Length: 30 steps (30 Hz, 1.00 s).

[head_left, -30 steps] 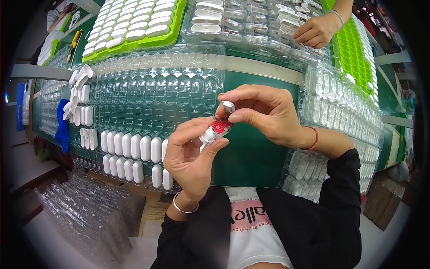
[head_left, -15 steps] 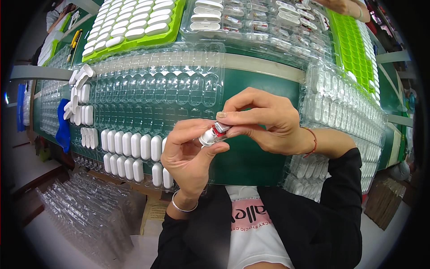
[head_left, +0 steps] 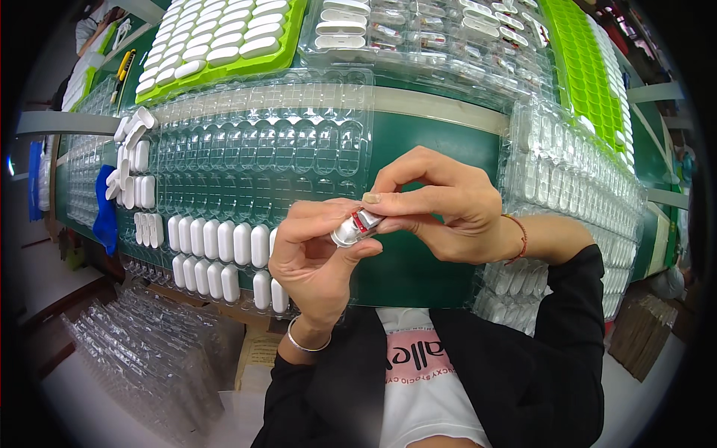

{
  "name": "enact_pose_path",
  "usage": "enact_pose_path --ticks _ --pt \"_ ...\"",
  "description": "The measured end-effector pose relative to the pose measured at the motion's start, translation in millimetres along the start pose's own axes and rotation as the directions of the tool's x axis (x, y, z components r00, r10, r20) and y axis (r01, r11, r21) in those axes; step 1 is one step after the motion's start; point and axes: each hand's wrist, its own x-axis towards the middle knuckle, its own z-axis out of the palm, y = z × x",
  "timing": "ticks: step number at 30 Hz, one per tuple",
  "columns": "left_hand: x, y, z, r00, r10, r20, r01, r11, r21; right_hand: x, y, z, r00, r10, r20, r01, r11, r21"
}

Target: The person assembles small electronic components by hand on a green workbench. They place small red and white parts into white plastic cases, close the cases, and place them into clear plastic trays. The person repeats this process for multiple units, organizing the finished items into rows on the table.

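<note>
My left hand [head_left: 317, 257] is closed around a small white plastic shell [head_left: 344, 234], its thumb along the near side and fingers along the far side. A silver and red part [head_left: 366, 219] sits at the shell's right end, tilted; how deep it goes inside I cannot make out. At that end my right hand [head_left: 441, 205] pinches, index fingertip above and thumb below, touching the silver part. Both hands hover over the green table [head_left: 418, 284]. Left of them, white oval cases [head_left: 224, 240] stand in rows in a clear blister tray [head_left: 254, 142].
Loose white shells [head_left: 134, 131] and a blue cloth [head_left: 105, 213] lie at the left. Green trays [head_left: 224, 71] of white cases and a clear tray of parts [head_left: 426, 45] stand at the back. Stacked clear trays [head_left: 567, 172] rise at the right; more plastic trays [head_left: 149, 358] lie below the table.
The silver and red part has tilted in the shell and shows more of its red edge. My right fingertips have shifted slightly. Another person's hand at the back right has left the view.
</note>
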Motion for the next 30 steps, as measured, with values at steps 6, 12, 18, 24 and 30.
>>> enact_pose_path --ticks 6,12,18,24,30 --pt "0.9 0.2 2.1 0.999 0.04 0.016 -0.04 0.999 -0.017 2.8 -4.8 -1.5 0.998 -0.059 0.018 0.06 0.995 -0.077" --pt "-3.1 -3.8 -1.3 1.0 0.021 -0.012 -0.022 0.999 -0.043 6.8 -8.7 -1.9 0.987 -0.147 0.069 0.159 0.964 -0.211" --pt "4.6 0.4 2.1 1.0 0.006 -0.015 -0.009 0.982 -0.189 3.8 -10.1 1.6 0.999 -0.044 0.016 0.045 0.995 -0.084" --pt "9.7 16.5 -4.8 0.974 -0.219 0.058 0.225 0.963 -0.148 3.7 0.6 0.2 0.986 -0.164 -0.002 0.16 0.962 -0.223" --pt "8.5 22.5 -11.5 0.928 -0.361 0.089 0.357 0.932 0.055 1.3 5.7 1.1 0.969 -0.243 0.031 0.243 0.933 -0.264"
